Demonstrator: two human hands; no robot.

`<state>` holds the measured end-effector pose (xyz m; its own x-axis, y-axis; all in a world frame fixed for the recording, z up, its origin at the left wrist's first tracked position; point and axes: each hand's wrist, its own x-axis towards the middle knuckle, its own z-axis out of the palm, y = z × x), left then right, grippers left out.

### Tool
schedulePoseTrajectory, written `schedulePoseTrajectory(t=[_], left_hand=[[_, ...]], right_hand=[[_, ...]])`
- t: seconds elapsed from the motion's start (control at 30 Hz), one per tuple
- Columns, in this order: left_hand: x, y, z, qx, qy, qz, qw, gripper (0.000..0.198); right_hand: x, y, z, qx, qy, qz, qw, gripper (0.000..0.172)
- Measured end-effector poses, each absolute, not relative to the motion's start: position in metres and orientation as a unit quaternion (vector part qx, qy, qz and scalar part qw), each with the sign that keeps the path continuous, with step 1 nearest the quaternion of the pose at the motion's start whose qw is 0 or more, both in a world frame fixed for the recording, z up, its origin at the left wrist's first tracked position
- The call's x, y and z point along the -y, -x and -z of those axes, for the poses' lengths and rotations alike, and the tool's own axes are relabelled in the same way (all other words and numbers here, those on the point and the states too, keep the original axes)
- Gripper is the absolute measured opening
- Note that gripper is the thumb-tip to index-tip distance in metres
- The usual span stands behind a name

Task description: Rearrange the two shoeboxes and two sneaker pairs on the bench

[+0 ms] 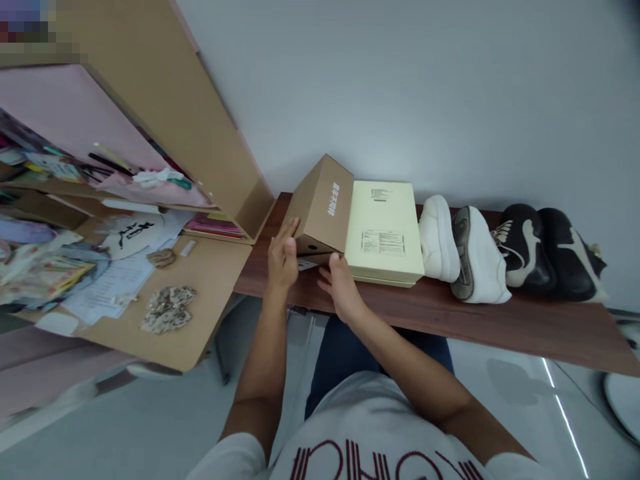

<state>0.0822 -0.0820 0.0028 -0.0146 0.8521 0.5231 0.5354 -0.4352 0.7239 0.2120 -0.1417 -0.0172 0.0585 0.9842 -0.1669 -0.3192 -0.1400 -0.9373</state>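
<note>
A brown cardboard shoe box (327,203) with white lettering stands tilted on the dark wooden bench. My left hand (283,259) grips its left side near the front corner, thumb pointing up along the edge. At the lower front edge of the same box, my right hand (342,285) holds with fingertips partly under it. A narrow gap shows along the box's front, below the edge with a round hole. Directly right of it lies a pale yellow box (383,217) with printed labels, close against the brown one.
To the right along the bench (500,330) stand white shoes (438,240), grey-and-white shoes (480,257) and black shoes (527,247). At left, a desk (200,320) holds papers, a white cap (131,233) and a scrunchie (169,309). A wall rises behind the bench.
</note>
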Motion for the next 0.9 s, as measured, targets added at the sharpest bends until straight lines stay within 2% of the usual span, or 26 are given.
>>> schedulePoseTrajectory(t=[0.1, 0.17, 0.3, 0.37, 0.47, 0.57, 0.63, 0.8, 0.9], left_hand=[[0.081, -0.078, 0.001, -0.512, -0.681, -0.51, 0.119, 0.067], [0.085, -0.079, 0.006, -0.534, -0.698, -0.469, 0.087, 0.065], [0.097, -0.069, 0.026, -0.551, -0.725, -0.403, 0.085, 0.062], [0.093, -0.05, 0.038, -0.569, -0.675, -0.464, 0.076, 0.066], [0.064, -0.016, 0.055, -0.625, -0.523, -0.573, 0.089, 0.072], [0.029, 0.0, 0.071, -0.638, -0.453, -0.59, 0.197, 0.067], [0.015, -0.004, 0.079, -0.646, -0.438, -0.582, 0.229, 0.063], [0.013, -0.021, 0.086, -0.643, -0.419, -0.597, 0.235, 0.058], [0.01, -0.017, 0.087, -0.63, -0.414, -0.598, 0.271, 0.053]], right_hand=[[0.115, -0.199, 0.016, 0.205, 0.436, -0.694, 0.535, 0.068], [0.104, -0.192, 0.019, 0.136, 0.424, -0.742, 0.501, 0.061], [0.126, -0.194, 0.037, 0.072, 0.487, -0.761, 0.423, 0.054], [0.146, -0.2, 0.046, 0.147, 0.515, -0.708, 0.459, 0.056], [0.152, -0.204, 0.049, 0.329, 0.525, -0.585, 0.523, 0.072], [0.116, -0.198, 0.045, 0.426, 0.547, -0.511, 0.507, 0.087], [0.083, -0.191, 0.041, 0.444, 0.568, -0.49, 0.49, 0.091], [0.073, -0.195, 0.034, 0.473, 0.614, -0.454, 0.439, 0.083], [0.125, -0.227, 0.025, 0.647, 0.57, -0.307, 0.403, 0.078]])
